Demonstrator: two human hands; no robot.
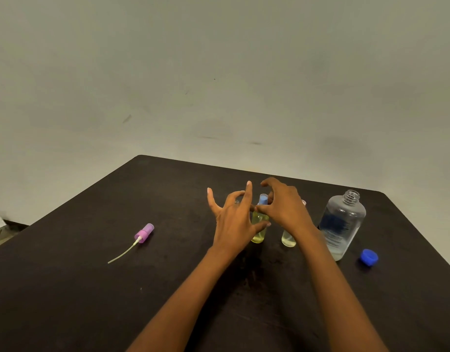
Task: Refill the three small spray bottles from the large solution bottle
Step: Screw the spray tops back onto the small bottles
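A small spray bottle (259, 231) of yellow liquid stands mid-table with a blue spray head (263, 200) on its neck. My right hand (285, 208) curls over that head, its fingertips pinching the collar. My left hand (231, 219) has its fingers spread, and the thumb rests against the bottle's side. A second small bottle (288, 240) stands just right of it, mostly hidden behind my right wrist. The large clear solution bottle (342, 224) stands uncapped at the right. A pink spray head (144, 233) with its dip tube lies on the left.
The large bottle's blue screw cap (368, 257) lies near the table's right edge. The dark table (168, 288) ends against a plain wall behind. A small glint behind my left fingers cannot be made out.
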